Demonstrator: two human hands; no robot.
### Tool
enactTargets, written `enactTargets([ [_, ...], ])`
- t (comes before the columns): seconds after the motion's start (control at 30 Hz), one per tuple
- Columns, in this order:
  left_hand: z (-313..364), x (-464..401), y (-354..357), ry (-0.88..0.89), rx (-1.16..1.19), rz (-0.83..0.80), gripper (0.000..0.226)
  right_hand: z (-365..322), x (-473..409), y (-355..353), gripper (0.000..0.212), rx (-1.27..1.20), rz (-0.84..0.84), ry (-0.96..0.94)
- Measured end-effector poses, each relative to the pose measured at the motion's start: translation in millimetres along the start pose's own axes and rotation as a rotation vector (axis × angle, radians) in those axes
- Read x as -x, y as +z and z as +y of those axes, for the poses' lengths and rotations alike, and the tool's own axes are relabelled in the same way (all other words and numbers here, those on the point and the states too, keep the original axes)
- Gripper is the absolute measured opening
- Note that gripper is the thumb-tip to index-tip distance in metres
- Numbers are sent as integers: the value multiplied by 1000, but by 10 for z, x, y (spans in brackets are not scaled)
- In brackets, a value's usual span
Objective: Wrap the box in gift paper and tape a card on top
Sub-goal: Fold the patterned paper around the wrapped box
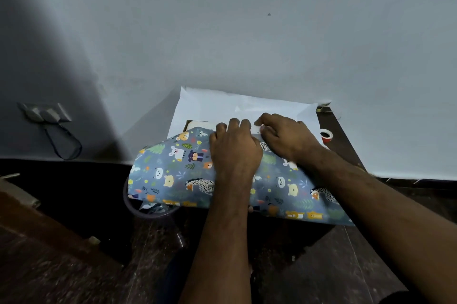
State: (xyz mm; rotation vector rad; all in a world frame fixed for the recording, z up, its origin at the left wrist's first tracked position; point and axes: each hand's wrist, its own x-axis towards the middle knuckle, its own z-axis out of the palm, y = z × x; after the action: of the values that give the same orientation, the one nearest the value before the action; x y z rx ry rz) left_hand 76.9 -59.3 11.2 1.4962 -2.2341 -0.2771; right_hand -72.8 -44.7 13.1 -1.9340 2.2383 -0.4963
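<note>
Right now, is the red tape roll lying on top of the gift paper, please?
No, the tape roll stands on the dark table, beside the gift paper.

I seem to be in a plain room of a home; painted wall [247, 31] above, wall socket [44, 112] at left, polished stone floor [74, 266] below.

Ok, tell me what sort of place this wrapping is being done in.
Probably a room in a home, not a workshop. A plain painted wall carries a switch plate with a cable plugged in, and the gift paper lies on a small dark table pushed against it, over a polished stone floor.
</note>
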Motion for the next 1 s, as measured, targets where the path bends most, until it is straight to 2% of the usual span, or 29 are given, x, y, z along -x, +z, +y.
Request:
enactTargets([
  [0.13,-91,-156,-26,6,13,-66,30,24,-466,47,31,-30,-40,156],
  [0.23,-201,-217,-44,-8,91,-84,38,51,-862,170,25,-34,45,129],
  [0.37,-209,-257,-14,-9,89,-132,54,98,-1316,340,46,177,76,137],
  [0.47,-213,-283,-2,6,108,-163,54,179,-1557,405,53,158,-8,258],
  [0.53,-244,-321,3,15,114,-192,53,216,-1651,394,42,161,-9,227],
  [0.6,-264,-330,-16,22,110,-219,52,216,-1677,346,26,204,55,135],
  [0.67,-259,-318,-37,27,102,-236,51,195,-1674,285,20,257,141,67],
  [0.83,-143,-257,-65,64,87,-305,50,147,-1653,206,20,293,300,11],
  [1.0,-104,-236,-83,67,138,-286,48,170,-1585,275,24,308,398,47],
])
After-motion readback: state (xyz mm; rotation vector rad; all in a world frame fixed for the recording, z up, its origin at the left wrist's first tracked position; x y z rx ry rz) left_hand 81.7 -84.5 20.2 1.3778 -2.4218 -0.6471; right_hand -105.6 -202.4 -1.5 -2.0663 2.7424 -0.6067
